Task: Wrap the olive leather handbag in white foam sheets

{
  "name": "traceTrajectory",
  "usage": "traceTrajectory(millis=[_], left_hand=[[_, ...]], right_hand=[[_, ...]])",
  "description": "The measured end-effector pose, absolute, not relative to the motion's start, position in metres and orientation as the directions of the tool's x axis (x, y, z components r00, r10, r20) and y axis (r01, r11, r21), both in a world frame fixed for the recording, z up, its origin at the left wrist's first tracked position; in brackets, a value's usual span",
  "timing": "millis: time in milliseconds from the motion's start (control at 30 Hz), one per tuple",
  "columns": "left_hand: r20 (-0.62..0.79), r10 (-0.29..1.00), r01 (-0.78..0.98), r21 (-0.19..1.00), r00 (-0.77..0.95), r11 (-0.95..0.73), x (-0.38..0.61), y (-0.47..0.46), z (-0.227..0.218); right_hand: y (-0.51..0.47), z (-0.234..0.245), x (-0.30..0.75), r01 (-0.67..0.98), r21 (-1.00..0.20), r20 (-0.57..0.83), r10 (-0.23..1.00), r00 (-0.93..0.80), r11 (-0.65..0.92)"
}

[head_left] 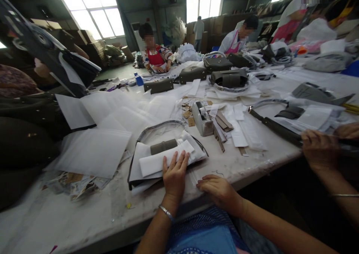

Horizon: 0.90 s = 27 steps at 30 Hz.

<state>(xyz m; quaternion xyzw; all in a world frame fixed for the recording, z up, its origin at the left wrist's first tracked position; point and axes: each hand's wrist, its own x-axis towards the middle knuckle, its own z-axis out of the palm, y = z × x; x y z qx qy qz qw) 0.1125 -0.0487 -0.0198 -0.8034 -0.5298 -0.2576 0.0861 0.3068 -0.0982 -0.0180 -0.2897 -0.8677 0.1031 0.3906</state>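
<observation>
A flat-lying handbag (134, 160) with dark edges is on the table in front of me. Its handle (162, 124) is wrapped and arches towards the far side. White sheeting covers much of the bag, and a dark grey-brown rolled piece (163, 146) lies on top. My left hand (175, 173) presses flat on a folded white foam strip (153, 165) on the bag, fingers apart. Right of the bag, my right hand (221, 194) rests at the table edge, fingers stretched to the left and nothing visible in them; its thumb is partly hidden.
A grey tape dispenser (202, 119) stands beyond the bag, beside brown straps (223, 121) and white strips. White sheets (92, 149) are piled at left over loose tags. At right, a co-worker's hands (319, 149) hold another bag. Dark bags and other people are farther back.
</observation>
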Motion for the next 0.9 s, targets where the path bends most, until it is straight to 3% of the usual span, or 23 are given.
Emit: traceTrajectory(millis=[433, 733, 900], left_hand=[[0.550, 0.751, 0.861, 0.105, 0.366, -0.497, 0.116, -0.060, -0.025], [0.606, 0.723, 0.829, 0.179, 0.332, -0.530, 0.115, -0.058, -0.027], [0.601, 0.746, 0.834, 0.227, 0.286, -0.502, 0.116, -0.058, -0.024]], right_hand=[[-0.051, 0.052, 0.314, 0.472, -0.435, 0.568, 0.640, -0.517, 0.767], [0.011, 0.050, 0.300, 0.626, -0.569, 0.303, 0.844, -0.443, 0.533], [0.016, 0.055, 0.297, 0.511, -0.749, 0.137, 0.853, -0.504, 0.423]])
